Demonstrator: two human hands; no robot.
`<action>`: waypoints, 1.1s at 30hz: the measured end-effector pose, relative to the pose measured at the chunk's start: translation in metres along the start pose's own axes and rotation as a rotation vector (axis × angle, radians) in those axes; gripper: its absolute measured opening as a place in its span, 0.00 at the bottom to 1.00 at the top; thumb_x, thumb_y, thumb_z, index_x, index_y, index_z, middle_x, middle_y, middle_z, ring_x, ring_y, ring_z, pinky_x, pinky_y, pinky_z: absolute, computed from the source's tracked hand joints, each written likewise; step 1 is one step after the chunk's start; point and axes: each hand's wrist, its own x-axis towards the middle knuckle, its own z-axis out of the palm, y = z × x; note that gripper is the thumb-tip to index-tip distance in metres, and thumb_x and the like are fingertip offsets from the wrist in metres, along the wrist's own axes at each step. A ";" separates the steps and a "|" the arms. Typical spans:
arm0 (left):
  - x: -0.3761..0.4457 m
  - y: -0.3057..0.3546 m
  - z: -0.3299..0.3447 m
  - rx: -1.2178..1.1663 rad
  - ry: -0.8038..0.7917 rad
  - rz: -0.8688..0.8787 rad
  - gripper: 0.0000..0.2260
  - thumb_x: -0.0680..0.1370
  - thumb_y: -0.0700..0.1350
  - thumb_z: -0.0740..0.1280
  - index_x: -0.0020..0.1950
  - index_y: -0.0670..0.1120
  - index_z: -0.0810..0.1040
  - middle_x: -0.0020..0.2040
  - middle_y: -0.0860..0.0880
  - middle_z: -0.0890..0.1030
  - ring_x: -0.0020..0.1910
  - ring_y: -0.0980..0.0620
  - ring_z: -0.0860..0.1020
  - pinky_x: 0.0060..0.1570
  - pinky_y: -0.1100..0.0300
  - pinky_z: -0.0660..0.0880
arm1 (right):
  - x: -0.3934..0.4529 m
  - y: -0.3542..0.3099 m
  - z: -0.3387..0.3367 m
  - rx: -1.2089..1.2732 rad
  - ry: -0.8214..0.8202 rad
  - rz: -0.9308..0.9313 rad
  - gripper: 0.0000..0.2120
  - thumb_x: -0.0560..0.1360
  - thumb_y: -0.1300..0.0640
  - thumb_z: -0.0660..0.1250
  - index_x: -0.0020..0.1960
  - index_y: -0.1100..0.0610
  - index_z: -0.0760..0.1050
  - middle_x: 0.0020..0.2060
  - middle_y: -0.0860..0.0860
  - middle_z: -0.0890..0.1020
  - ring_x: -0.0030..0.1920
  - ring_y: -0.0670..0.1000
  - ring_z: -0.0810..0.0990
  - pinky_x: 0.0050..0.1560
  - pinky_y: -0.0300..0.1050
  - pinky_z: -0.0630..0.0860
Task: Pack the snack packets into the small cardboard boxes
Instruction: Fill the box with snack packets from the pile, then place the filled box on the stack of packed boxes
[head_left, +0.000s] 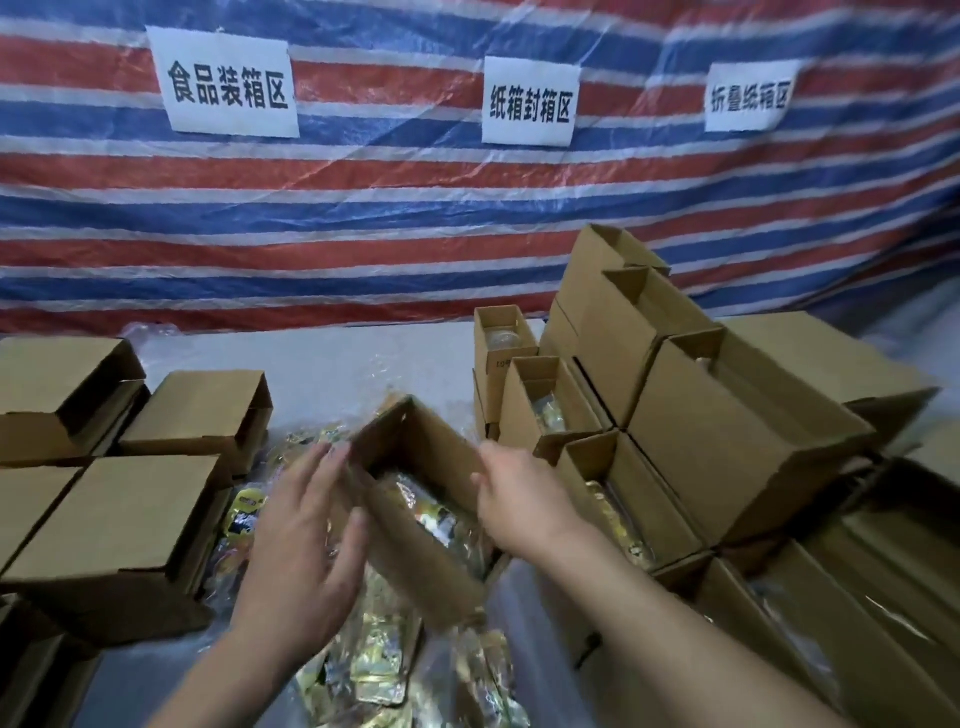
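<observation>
A small open cardboard box (410, 558) sits tilted in the middle of the table, with shiny yellow snack packets (431, 512) inside it. My left hand (306, 535) lies against the box's left side with its fingers straight and spread. My right hand (519, 499) grips the box's right wall, fingers curled over the edge. Loose snack packets (374, 675) lie in a heap under and in front of the box, partly hidden by my arms.
Empty boxes on their sides (119, 525) stand at the left. At the right, a stack of open boxes (701, 410), some with packets inside, reaches the table's near edge. A striped tarp (415, 208) with paper signs hangs behind. Clear plastic wrap covers the table.
</observation>
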 end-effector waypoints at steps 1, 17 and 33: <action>0.011 0.011 -0.004 0.087 -0.006 0.163 0.27 0.78 0.55 0.56 0.77 0.53 0.60 0.76 0.48 0.62 0.74 0.47 0.61 0.72 0.44 0.62 | 0.000 0.002 -0.018 0.017 0.039 0.018 0.10 0.81 0.55 0.62 0.44 0.46 0.65 0.35 0.43 0.71 0.36 0.47 0.74 0.33 0.41 0.68; 0.026 0.213 0.037 -0.071 -0.524 1.090 0.13 0.72 0.51 0.69 0.56 0.53 0.76 0.50 0.57 0.75 0.50 0.56 0.71 0.53 0.56 0.73 | -0.169 0.092 -0.178 -0.157 0.064 0.428 0.03 0.78 0.44 0.64 0.52 0.37 0.74 0.41 0.37 0.77 0.39 0.36 0.77 0.33 0.32 0.70; 0.040 0.305 0.146 -0.132 -0.676 1.153 0.15 0.74 0.44 0.70 0.61 0.46 0.79 0.54 0.50 0.78 0.54 0.52 0.71 0.58 0.52 0.70 | -0.204 0.181 -0.208 -0.346 0.286 0.724 0.05 0.78 0.55 0.67 0.53 0.52 0.79 0.40 0.49 0.74 0.43 0.54 0.73 0.42 0.44 0.69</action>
